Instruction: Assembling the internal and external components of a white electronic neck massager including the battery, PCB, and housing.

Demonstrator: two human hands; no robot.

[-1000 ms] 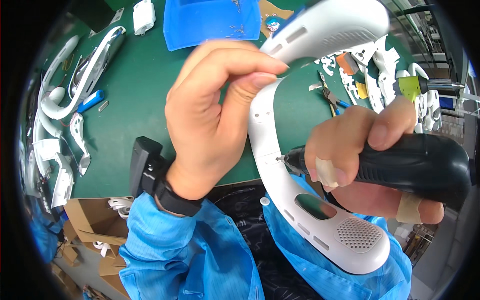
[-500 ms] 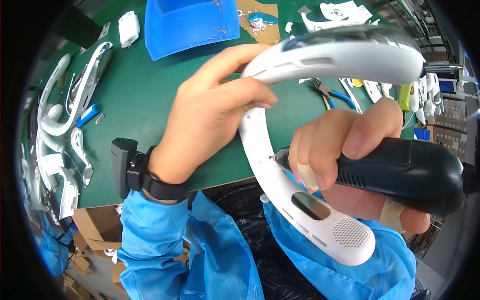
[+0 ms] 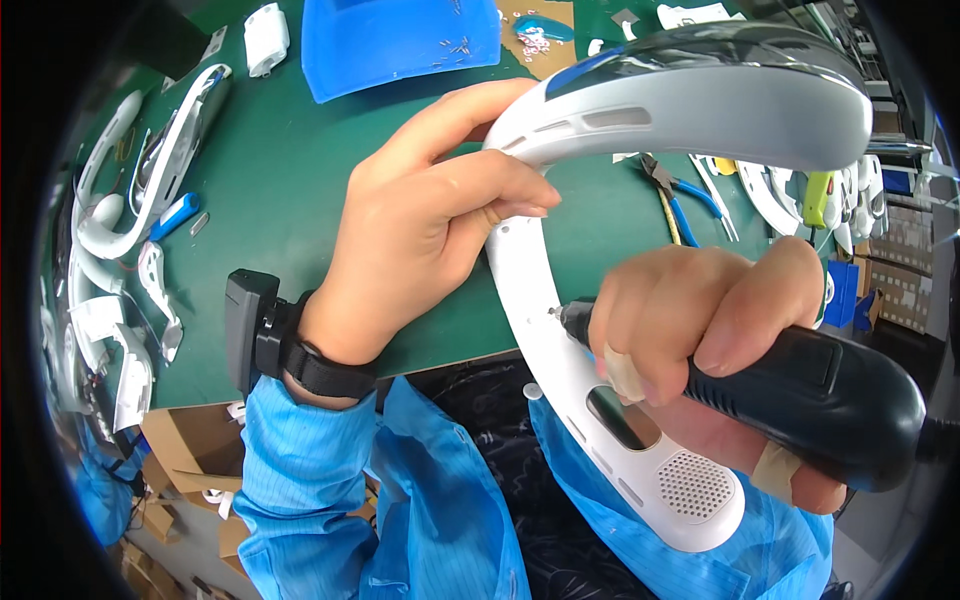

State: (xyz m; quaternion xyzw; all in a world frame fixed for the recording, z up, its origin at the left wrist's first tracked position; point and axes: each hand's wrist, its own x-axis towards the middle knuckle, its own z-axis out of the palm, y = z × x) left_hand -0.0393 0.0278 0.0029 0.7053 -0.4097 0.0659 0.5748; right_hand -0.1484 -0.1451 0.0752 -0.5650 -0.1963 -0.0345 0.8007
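Black driver (image 3: pixel 850 405), rear end lower than before, tight in right hand (image 3: pixel 705 325); left hand (image 3: pixel 420 220) clamped on white device (image 3: pixel 524 275).

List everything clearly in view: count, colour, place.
Curved device: one, white, centre
Power screwdriver: one, black, right
Bin: one, blue, top
Screws: several, silvery, in bin
Card: one, brown, beside bin
Pliers: one, blue-handled, right
Loose parts: many, white, both sides
Cylinder: one, blue, left
Table: one, green, beneath
Boxes: several, brown, lower left
Wristband: one, black, left wrist
Garment: one, blue, bottom
Left hand: one, bare, gripping curved device
Right hand: one, taped, gripping power screwdriver
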